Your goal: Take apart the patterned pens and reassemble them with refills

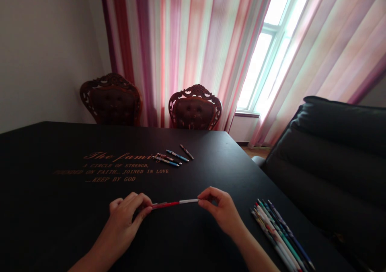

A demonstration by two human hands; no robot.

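A slim red and white pen (pixel 171 204) is held level just over the black table, one end in each hand. My left hand (pixel 128 215) pinches its red end between thumb and fingers. At the white end, my right hand (pixel 220 209) closes thumb and fingertips on the tip. Both extreme ends of the pen are covered by fingers. Beyond the hands lie several patterned pens, among them a blue one (pixel 177 155) and a dark one (pixel 186 151). To the right of my right arm rests a bundle of pens (pixel 280 235) side by side.
The black table (pixel 60 219) carries gold lettering (pixel 120 167). Two carved chairs (pixel 195 108) stand past its far edge, before striped curtains (pixel 187 42). A black leather chair (pixel 337 163) sits close along the right edge.
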